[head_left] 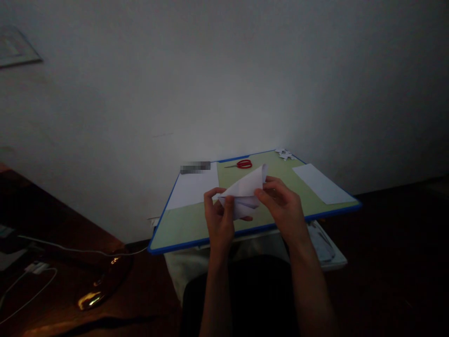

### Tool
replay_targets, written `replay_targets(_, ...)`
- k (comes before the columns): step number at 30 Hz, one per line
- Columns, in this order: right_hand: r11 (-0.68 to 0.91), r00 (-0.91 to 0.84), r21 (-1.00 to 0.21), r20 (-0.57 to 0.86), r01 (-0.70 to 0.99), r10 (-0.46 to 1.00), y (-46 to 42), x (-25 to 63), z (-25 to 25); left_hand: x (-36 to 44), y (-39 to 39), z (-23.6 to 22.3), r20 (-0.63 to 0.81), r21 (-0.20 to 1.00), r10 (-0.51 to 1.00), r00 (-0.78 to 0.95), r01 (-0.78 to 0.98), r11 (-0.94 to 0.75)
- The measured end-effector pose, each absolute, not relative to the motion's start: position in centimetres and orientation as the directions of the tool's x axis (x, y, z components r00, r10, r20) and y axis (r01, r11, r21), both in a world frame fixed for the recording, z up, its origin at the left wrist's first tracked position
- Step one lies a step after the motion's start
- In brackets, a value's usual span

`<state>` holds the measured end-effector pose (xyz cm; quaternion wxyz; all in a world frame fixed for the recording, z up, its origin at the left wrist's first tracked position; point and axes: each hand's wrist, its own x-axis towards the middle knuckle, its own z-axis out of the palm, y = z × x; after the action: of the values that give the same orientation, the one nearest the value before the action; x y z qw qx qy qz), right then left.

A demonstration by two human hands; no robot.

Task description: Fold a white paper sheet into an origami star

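Note:
Between my two hands is a folded sheet of white paper (244,184), held up above the near edge of the table. Its upper part stands out in a slanted, curled flap, and creased layers hang below. My left hand (220,214) pinches the left end, thumb in front and fingers behind. On the right edge, my right hand (281,203) grips the paper between thumb and fingers. Behind the paper, red-handled scissors (243,164) lie flat on the table, blades pointing left.
The green tabletop (185,229) has a blue rim. White sheets lie at the left (192,189) and right (321,183), a dark pixelated object (195,167) at the back left, and small paper pieces (285,154) at the back right. A wall rises behind. A white cable (84,252) runs left.

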<state>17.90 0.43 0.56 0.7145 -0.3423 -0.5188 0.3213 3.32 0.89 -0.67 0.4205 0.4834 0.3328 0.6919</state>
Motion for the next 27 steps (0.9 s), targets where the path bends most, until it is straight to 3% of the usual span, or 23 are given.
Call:
replay_targets(11, 0.574, 0.156, -0.818, 0.561, -0.049, 0.813, 0.4, 18.3, 0.0, 3.5, 1.4, -1.2, 0.364, 0.851, 0.899, -0.244, -0.305, -0.427)
replay_targets(21, 0.493, 0.142, -0.870, 0.485, -0.022, 0.863, 0.6, 17.7, -0.4, 3.9, 1.4, -1.5, 0.325, 0.840, 0.897, -0.299, -0.345, -0.419)
replay_targets(27, 0.508, 0.078, -0.861, 0.505, -0.016, 0.859, 0.3, 17.2, -0.1, 4.5, 1.3, -1.2, 0.279, 0.809, 0.845, -0.456, -0.363, -0.463)
